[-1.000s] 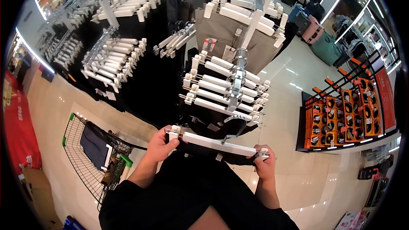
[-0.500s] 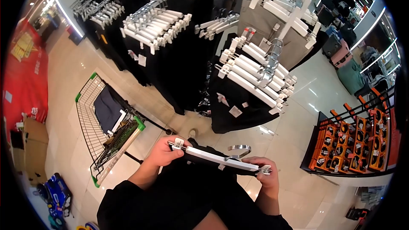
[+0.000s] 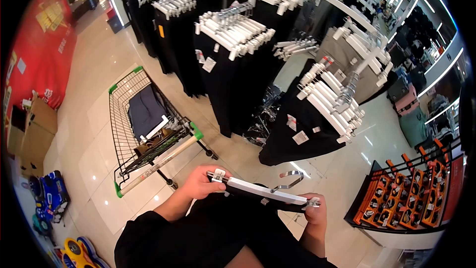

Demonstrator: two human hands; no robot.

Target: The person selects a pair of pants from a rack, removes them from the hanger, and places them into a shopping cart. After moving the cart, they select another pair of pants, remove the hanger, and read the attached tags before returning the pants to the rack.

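Observation:
A white clip hanger (image 3: 270, 191) with a metal hook spans the space between my hands, held low in front of my body. Black cloth (image 3: 248, 198), probably trousers or a skirt, hangs from its clips and merges with my dark clothing below. My left hand (image 3: 201, 183) is closed around the hanger's left end, thumb against the clip. At the opposite end, my right hand (image 3: 316, 210) grips near the other clip, fingers partly hidden. Left of my hands, a wire shopping cart (image 3: 136, 174) with green corners carries folded dark trousers (image 3: 147, 109) on a white hanger.
Ahead, black garments on white hangers (image 3: 235, 30) fill several racks, the nearest (image 3: 300, 134) just beyond my hands. An orange-and-black display stand (image 3: 404, 193) is at the right. Cardboard boxes (image 3: 37, 131) and a blue toy vehicle (image 3: 52, 196) lie along the left.
My view has turned left, so the racks and cart appear farther right. Both hands keep their hold on the hanger, which sits slightly lower and farther right in view.

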